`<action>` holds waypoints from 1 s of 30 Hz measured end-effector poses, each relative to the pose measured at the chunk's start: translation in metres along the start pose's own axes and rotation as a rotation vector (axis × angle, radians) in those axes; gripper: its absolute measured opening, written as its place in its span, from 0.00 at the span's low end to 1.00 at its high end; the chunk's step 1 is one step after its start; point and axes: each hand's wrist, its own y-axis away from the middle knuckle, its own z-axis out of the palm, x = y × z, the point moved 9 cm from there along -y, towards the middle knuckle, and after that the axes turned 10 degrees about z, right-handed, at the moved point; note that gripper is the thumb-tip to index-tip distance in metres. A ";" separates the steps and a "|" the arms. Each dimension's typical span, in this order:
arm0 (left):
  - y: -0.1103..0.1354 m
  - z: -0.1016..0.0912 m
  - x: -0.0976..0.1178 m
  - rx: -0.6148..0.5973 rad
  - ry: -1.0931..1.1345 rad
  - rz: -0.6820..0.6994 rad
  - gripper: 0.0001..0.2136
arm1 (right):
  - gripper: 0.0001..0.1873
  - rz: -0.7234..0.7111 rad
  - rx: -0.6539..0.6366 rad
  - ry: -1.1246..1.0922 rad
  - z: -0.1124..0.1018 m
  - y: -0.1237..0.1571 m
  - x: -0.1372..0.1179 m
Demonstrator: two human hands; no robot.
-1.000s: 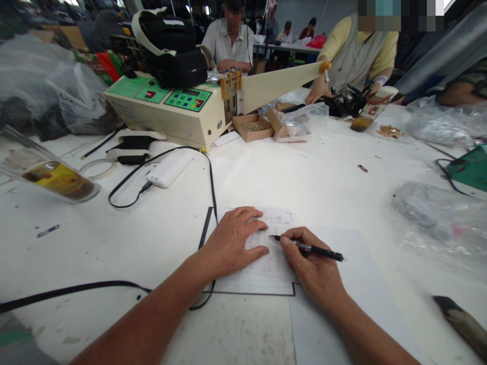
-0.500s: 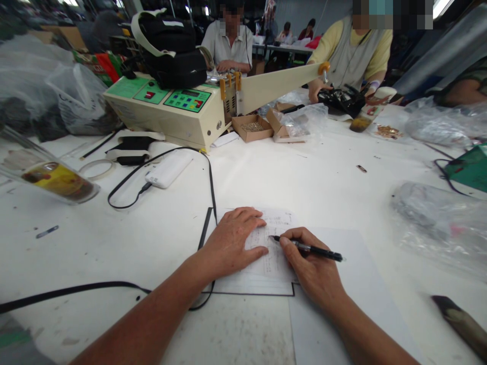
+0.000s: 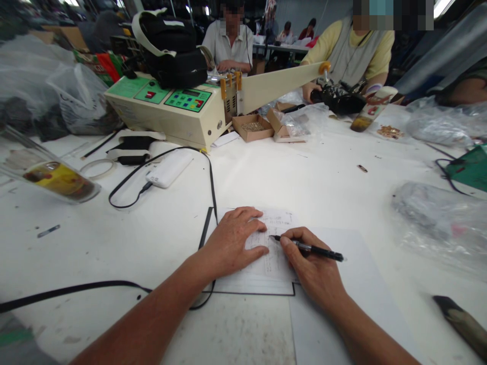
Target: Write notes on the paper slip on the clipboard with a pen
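Note:
My left hand [image 3: 236,242] lies flat with its fingers apart on a small sheet of paper [image 3: 276,261] covered in handwriting. In my right hand [image 3: 314,263] is a black pen [image 3: 321,251], its tip against or just over the writing. Under the written sheet there is a pad or board with a dark edge [image 3: 251,293]. A larger blank white sheet [image 3: 353,284] extends beneath my right hand and forearm. A black cable [image 3: 213,187] runs down past my left wrist.
A white power bank [image 3: 169,170] and a glass of yellow drink [image 3: 63,180] stand at left. Behind them is a cream machine [image 3: 190,124] with green panels. A box of small metal parts [image 3: 252,128] sits beside it. Plastic bags [image 3: 445,218] lie right. Co-workers sit opposite.
My hands and the pen stay almost in place. Across the table, the co-worker in yellow has shifted the black item between their hands.

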 end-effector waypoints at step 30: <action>0.001 -0.001 0.000 0.001 0.003 -0.003 0.18 | 0.15 0.001 0.008 -0.030 0.000 0.001 0.000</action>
